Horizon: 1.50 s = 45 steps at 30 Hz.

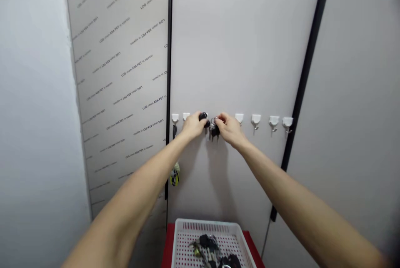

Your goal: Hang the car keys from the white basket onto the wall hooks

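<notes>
My left hand (194,125) is raised to the row of hooks, its fingers closed on a black key fob (203,116). Just to the right, my right hand (229,128) pinches a metal key ring (213,121), from which a bunch of keys (213,132) hangs down. Whether the fob and the bunch are joined I cannot tell. Both hands hide part of the hook row, and I cannot see whether the ring touches a hook.
White hooks line the pale cabinet door; the leftmost hook (175,118) bears keys with a yellow-green, black-and-white charm (175,175). To the right are more hooks (256,118). Below, a white basket (206,225) of keys (208,243) rests on something red (168,245). Black handles (308,68) flank the door.
</notes>
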Each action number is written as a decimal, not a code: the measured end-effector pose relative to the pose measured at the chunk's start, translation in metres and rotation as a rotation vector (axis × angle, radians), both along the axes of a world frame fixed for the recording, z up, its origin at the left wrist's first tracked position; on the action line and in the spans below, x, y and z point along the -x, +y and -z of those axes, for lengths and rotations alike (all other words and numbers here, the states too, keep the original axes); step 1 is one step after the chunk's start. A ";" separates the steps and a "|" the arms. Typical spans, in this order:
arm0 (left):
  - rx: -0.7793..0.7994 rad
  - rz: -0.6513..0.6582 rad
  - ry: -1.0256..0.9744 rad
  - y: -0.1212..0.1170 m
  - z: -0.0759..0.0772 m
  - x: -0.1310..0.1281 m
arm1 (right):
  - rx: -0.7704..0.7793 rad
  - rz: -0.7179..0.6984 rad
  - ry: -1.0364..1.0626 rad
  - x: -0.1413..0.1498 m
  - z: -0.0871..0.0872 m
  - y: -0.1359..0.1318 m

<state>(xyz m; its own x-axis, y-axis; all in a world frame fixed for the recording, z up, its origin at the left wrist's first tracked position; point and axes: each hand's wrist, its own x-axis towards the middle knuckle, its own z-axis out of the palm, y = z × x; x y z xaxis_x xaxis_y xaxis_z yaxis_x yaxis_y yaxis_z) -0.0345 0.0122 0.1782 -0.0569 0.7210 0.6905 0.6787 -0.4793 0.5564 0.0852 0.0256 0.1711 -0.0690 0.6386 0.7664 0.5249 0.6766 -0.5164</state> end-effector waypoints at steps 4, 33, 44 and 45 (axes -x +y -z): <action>-0.243 0.064 -0.411 0.001 -0.009 0.008 | 0.181 -0.165 0.267 0.011 0.026 -0.003; -0.055 0.210 -0.706 -0.039 0.032 0.064 | 0.465 -0.368 -0.184 0.036 0.039 -0.031; 0.196 0.226 -0.692 -0.083 0.163 0.022 | 0.828 -0.419 -0.371 -0.037 0.178 -0.072; 0.206 0.219 -0.615 -0.086 0.173 0.016 | 0.809 -0.399 -0.412 -0.040 0.190 -0.074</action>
<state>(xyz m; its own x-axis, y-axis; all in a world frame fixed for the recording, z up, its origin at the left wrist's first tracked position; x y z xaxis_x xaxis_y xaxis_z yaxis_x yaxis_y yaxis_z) -0.0509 -0.0738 0.0052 -0.2328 0.8740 0.4264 0.1096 -0.4121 0.9045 0.1254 -0.0488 -0.0188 -0.5563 0.8307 -0.0230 0.5778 0.3667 -0.7292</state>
